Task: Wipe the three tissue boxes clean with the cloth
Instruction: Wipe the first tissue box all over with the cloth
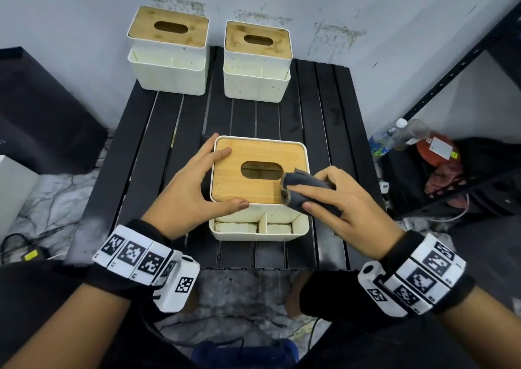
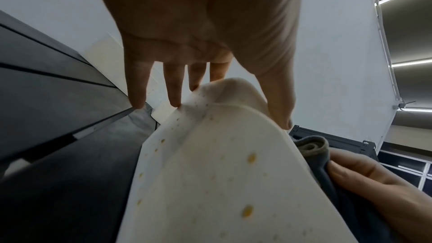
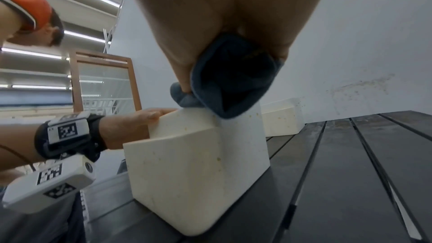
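Three white tissue boxes with bamboo lids stand on a black slatted table (image 1: 158, 149). Two are at the back, one on the left (image 1: 169, 50) and one on the right (image 1: 257, 61). The near box (image 1: 242, 182) sits in the middle, its white side speckled with yellow spots (image 2: 222, 173). My left hand (image 1: 191, 182) holds its left side, thumb on the front lid edge and fingers at the back corner. My right hand (image 1: 346, 199) grips a bunched dark grey cloth (image 1: 304, 191) and presses it on the lid's right edge (image 3: 233, 80).
A black metal rack (image 1: 451, 78) stands to the right of the table, with a plastic bottle (image 1: 394, 134) and a red item (image 1: 437, 149) beside it. A black block (image 1: 42, 115) sits at the left. Cables lie on the marble floor.
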